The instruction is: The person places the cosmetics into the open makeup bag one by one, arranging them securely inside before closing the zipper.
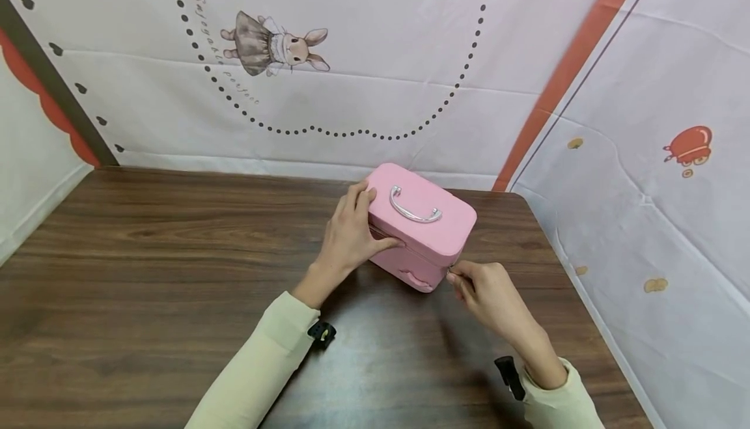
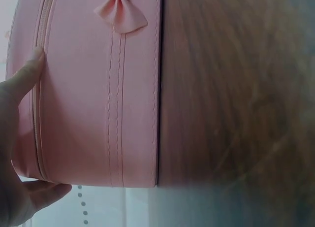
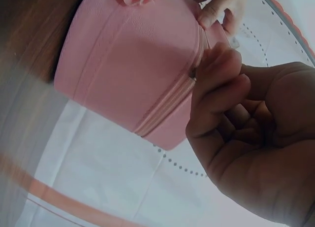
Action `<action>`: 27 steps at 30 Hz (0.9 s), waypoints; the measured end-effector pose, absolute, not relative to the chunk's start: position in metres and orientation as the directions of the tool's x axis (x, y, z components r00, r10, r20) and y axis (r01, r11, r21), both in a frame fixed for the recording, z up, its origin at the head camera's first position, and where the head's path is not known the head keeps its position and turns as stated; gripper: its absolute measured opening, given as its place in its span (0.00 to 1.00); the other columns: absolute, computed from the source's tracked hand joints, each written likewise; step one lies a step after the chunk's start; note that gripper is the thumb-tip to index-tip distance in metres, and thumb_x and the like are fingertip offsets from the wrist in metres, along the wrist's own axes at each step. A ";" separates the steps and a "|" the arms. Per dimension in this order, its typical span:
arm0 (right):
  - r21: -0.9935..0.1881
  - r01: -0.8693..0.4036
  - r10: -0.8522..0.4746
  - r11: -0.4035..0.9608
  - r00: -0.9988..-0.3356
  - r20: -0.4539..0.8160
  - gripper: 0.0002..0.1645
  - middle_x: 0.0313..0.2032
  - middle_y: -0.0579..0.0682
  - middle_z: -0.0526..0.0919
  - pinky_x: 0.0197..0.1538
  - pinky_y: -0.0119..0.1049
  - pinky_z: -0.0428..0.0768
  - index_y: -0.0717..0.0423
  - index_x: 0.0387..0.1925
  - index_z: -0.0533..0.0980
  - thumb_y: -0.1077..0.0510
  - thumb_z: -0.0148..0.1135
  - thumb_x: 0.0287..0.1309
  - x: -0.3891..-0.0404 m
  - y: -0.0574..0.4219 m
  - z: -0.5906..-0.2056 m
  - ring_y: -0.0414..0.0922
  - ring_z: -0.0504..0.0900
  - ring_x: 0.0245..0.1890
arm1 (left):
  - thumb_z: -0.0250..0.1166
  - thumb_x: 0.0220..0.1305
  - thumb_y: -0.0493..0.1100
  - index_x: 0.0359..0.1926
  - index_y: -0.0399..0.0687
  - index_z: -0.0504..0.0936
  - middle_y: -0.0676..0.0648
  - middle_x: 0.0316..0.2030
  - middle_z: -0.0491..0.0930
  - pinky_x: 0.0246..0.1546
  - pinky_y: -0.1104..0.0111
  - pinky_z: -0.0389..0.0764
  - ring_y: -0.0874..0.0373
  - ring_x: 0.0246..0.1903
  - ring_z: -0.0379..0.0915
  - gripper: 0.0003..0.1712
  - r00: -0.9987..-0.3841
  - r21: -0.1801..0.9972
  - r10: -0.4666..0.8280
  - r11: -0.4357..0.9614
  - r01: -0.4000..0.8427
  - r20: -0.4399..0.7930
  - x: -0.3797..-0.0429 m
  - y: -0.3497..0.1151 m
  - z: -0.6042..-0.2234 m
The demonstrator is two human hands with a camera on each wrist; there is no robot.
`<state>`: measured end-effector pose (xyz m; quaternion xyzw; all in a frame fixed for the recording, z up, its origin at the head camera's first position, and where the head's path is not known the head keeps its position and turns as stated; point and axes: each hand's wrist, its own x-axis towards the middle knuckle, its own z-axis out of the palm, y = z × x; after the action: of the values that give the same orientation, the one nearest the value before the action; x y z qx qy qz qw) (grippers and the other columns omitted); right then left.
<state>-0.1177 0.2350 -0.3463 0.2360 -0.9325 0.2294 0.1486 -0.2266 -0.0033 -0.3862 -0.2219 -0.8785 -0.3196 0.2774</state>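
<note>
A pink cosmetic case [image 1: 448, 224] stands at an angle on the table, with a silver handle [image 1: 415, 218] on its lid and a pink bow [image 2: 120, 13] on its front. My left hand [image 1: 347, 232] grips its left end, thumb against the front at the zipper and fingers round the side. At the right front corner, my right hand [image 1: 491, 293] pinches the zipper pull, which the fingertips mostly hide. The zipper [image 3: 167, 106] runs round the case below the lid; in the right wrist view the lid looks down on the body.
The dark wood-grain table [image 1: 164, 286] extends to the left and in front of the case. Close behind it hangs a white printed cloth [image 1: 363, 38], and another white cloth side [image 1: 633, 221] borders the table's right edge.
</note>
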 end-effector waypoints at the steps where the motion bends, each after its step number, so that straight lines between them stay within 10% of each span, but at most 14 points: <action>1: -0.355 -0.509 -0.371 0.784 -0.843 0.389 0.20 0.13 0.33 0.65 0.19 0.28 0.66 0.48 0.16 0.69 0.67 0.63 0.58 -0.118 0.234 -0.347 0.29 0.63 0.13 | 0.81 0.27 0.64 0.59 0.41 0.69 0.44 0.61 0.62 0.41 0.52 0.77 0.46 0.53 0.66 0.59 -0.752 0.446 0.207 0.696 0.563 0.626 -0.226 -0.003 -0.387; 27: -0.421 -0.495 -0.366 0.760 -0.861 0.352 0.16 0.14 0.35 0.69 0.16 0.28 0.67 0.50 0.19 0.72 0.66 0.61 0.60 -0.114 0.231 -0.347 0.29 0.66 0.12 | 0.77 0.18 0.74 0.58 0.40 0.62 0.46 0.63 0.57 0.33 0.56 0.79 0.50 0.53 0.63 0.68 -0.799 0.480 0.162 0.724 0.495 0.579 -0.218 0.012 -0.386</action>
<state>-0.1145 0.2311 -0.3466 0.2317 -0.9297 0.2577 0.1249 -0.2179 0.0116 -0.3859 -0.1843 -0.8919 -0.3224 0.2582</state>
